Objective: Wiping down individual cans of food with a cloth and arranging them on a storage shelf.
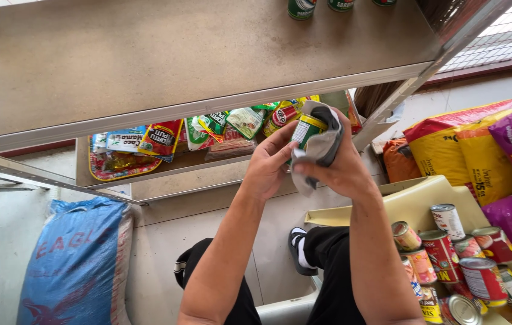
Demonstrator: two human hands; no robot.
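1. Hands raised together under a flat metal shelf (147, 66), matte and grey-brown with a pale folded edge.
2. Left hand (268, 165) curled round a small cylindrical can (308, 129) with green label, yellow band and smooth metal rim; fingers clasping its lower side.
3. Right hand (343, 168) clenched on a grey cloth (322, 144), soft and creased, pressed over the can's top and right side; a loose corner hanging below the fingers.
4. Can held between both hands, just in front of the shelf edge.
5. Beyond the hands, on a lower shelf: glossy crinkled sachets (208, 129) in red, green and white.
6. Below and right of the right hand: pale tray (412, 201) packed with round tins (473, 259), red labels, shiny lids.
7. Further right: bulging plastic sacks (473, 150), yellow, red and purple.
8. Below and left of the left hand: blue woven sack (75, 259), coarse weave, standing on a tiled floor.
9. Above the hands, on top of the shelf: bases of green cans (301, 7).
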